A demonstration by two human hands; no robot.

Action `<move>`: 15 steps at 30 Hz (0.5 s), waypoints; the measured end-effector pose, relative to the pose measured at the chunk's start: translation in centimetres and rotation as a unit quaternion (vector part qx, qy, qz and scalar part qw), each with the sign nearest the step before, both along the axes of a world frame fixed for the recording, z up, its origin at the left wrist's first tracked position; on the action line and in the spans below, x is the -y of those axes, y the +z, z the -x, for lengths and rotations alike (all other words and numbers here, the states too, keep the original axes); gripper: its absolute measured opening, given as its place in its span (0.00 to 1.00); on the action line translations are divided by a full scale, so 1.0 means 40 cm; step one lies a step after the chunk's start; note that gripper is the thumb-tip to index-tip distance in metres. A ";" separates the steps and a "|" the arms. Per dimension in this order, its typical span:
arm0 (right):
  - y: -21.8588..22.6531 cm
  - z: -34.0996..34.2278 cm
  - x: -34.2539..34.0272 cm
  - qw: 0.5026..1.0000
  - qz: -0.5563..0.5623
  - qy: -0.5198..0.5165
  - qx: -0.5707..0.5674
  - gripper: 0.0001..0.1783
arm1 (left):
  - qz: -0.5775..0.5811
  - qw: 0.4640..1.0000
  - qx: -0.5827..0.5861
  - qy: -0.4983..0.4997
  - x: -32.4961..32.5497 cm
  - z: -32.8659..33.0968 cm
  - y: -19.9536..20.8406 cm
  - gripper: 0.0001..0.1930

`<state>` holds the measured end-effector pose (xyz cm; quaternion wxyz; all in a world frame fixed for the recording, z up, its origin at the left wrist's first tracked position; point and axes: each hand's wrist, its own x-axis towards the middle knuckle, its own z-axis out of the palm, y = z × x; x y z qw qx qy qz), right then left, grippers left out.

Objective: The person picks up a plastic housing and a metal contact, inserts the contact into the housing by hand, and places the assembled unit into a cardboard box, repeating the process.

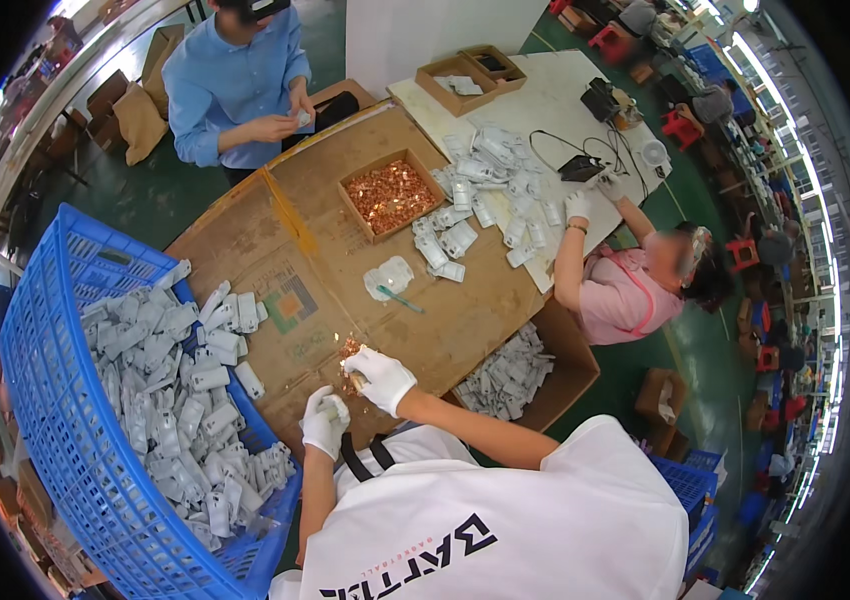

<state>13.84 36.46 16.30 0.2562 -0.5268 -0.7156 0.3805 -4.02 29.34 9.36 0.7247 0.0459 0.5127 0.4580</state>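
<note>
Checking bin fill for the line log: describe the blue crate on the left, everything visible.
The blue crate is a large plastic basket with lattice walls, tipped toward the cardboard-covered table so its open side faces it. It holds a heap of small light-grey plastic parts, some spilling onto the table. Its rim sits close to the person's gloved left hand; contact cannot be told.

We work on a green floor [160, 195], round a cardboard-covered desk [465, 310] that adjoins a white desk [545, 100]; red stools [680, 128] stand beyond, and bright ceiling lights [830, 330] run along the right.
</note>
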 end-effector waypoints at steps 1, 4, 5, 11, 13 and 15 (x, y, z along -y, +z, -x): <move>0.019 0.018 0.017 0.999 0.025 -0.019 -0.027 0.10 | 0.012 1.000 0.006 0.019 0.003 -0.019 0.015 0.21; 0.191 0.028 0.062 0.994 0.018 -0.062 -0.089 0.08 | -0.115 0.987 -0.084 -0.069 0.002 -0.068 0.100 0.11; 0.243 0.031 0.079 0.989 0.067 -0.073 -0.108 0.09 | -0.019 0.997 0.008 -0.077 -0.004 -0.062 0.147 0.10; 0.218 0.032 0.092 0.988 0.097 -0.091 -0.079 0.09 | -0.078 0.977 -0.136 -0.145 0.026 -0.066 0.216 0.10; 0.218 0.050 0.094 0.989 0.089 -0.078 -0.090 0.09 | -0.053 0.985 -0.089 -0.140 0.042 -0.047 0.211 0.12; 0.223 0.054 0.098 0.990 0.076 -0.070 -0.100 0.09 | -0.034 0.989 -0.040 -0.139 0.055 -0.049 0.217 0.14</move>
